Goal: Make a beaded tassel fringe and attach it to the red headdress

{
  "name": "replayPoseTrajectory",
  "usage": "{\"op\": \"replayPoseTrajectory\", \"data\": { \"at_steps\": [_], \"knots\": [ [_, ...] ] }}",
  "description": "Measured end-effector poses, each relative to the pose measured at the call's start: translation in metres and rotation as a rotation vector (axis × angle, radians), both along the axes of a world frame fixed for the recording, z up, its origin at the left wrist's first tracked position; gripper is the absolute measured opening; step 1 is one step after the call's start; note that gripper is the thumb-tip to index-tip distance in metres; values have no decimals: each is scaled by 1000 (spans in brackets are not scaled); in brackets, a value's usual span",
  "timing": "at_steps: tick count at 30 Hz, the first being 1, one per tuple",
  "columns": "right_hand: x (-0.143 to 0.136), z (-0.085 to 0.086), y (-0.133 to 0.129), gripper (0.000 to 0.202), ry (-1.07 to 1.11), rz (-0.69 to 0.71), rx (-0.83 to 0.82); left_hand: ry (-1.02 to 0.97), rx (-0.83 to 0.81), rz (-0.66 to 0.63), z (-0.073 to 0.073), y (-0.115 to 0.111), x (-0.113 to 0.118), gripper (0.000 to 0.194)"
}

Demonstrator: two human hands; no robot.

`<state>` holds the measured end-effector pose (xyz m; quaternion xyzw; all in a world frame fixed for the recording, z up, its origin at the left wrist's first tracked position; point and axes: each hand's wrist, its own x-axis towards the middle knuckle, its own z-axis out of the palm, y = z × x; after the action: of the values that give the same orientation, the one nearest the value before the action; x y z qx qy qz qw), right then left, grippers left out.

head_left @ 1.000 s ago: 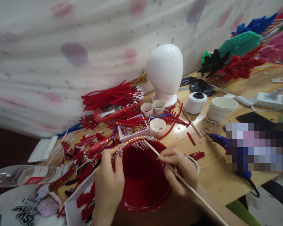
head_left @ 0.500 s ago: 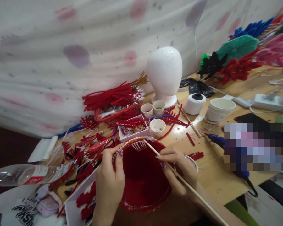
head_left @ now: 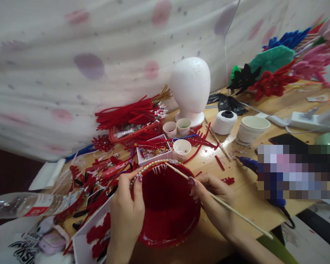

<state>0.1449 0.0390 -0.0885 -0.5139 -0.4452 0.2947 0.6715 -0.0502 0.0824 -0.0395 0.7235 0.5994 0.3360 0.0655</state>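
A round red piece (head_left: 167, 209) with a beaded rim and a row of pale comb teeth (head_left: 159, 168) inside its top edge is near the bottom centre. My left hand (head_left: 129, 209) pinches the beaded rim at its upper left. Between the thumb and fingers of my right hand (head_left: 213, 201) is a thin wooden stick (head_left: 231, 209), its tip by the comb teeth. The right fingertips are partly hidden behind the rim and stick.
Behind stand a white foam head (head_left: 191, 86), paper cups (head_left: 253, 128), a thread cone (head_left: 224, 123) and a red basket (head_left: 121, 136). A blue glue gun (head_left: 249, 164) lies right; a bottle (head_left: 22, 204) and a white box (head_left: 79, 242) are left.
My right hand has shifted its hold on the stick, the thumb now on top near the rim. The stick lies flatter, and its back end shows. The view has moved slightly.
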Motion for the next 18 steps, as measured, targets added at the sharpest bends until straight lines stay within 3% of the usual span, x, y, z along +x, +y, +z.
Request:
{"op": "replayPoseTrajectory", "data": {
  "at_steps": [9, 15, 18],
  "knots": [
    [1, 6, -1, 20, 380, 104, -162, -8, 45, -29, -3, 0, 0, 18],
    [10, -3, -2, 49, 560, 210, -269, 3, 59, -34, -3, 0, -2, 17],
    [12, -6, -3, 48, 549, 196, -268, 23, 74, -26, -4, 0, -2, 17]
  ]
}}
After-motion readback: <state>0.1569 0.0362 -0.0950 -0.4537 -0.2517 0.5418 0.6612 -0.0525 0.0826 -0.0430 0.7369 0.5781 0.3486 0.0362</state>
